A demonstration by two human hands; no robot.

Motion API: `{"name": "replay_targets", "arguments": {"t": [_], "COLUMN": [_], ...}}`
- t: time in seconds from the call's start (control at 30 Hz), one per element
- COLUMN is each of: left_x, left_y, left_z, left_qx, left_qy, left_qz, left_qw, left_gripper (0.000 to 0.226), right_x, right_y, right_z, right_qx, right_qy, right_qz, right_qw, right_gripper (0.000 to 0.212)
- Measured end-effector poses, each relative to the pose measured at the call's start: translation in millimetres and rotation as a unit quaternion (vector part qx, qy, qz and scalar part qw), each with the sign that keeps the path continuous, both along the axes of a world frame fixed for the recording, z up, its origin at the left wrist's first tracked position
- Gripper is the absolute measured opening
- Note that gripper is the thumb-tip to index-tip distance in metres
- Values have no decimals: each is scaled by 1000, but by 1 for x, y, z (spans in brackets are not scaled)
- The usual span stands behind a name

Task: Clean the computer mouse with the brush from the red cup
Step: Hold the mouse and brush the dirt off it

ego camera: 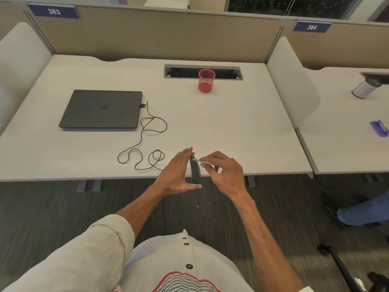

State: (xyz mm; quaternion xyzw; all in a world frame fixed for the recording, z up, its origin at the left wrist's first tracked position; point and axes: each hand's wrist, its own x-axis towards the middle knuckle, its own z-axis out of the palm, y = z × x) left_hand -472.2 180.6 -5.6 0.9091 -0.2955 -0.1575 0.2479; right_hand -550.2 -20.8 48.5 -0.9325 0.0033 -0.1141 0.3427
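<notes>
My left hand (175,172) holds the dark computer mouse (195,170) on edge over the desk's front edge, fingers along one side and thumb under its near end. My right hand (224,170) pinches a small light-coloured brush (203,161), whose tip touches the mouse's far end. The mouse's black cable (145,131) loops across the desk to the closed laptop (102,109). The red mesh cup (206,80) stands upright at the back of the desk, apart from both hands.
A recessed cable tray (203,72) lies behind the cup. White side panels and a beige partition (157,34) bound the desk. The neighbouring desk on the right carries a white cylinder (366,87) and a purple object (380,128). Another person's leg (366,211) is at right.
</notes>
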Motion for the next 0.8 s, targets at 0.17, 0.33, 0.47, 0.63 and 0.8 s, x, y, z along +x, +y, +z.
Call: {"name": "replay_targets", "arguments": {"t": [0.17, 0.33, 0.47, 0.63, 0.8], "left_x": [0, 2, 3, 6, 9], "left_y": [1, 4, 3, 1, 2], "left_z": [-2, -5, -4, -5, -5], "left_qx": [-3, 4, 1, 13, 4], "left_qy": [-4, 10, 17, 16, -6], "left_qz": [3, 9, 8, -2, -5], "left_qw": [1000, 1000, 1000, 1000, 1000], "left_gripper": [137, 140, 139, 138, 137], "right_x": [-3, -8, -2, 10, 7], "right_y": [-1, -11, -11, -2, -2], "right_z": [-1, -4, -6, -7, -10], "right_qx": [-21, 27, 63, 52, -22], "right_qy": [32, 112, 59, 36, 50], "right_qz": [24, 53, 1, -14, 57], "right_qw": [999, 992, 996, 998, 997], "right_gripper": [15, 19, 14, 18, 15]}}
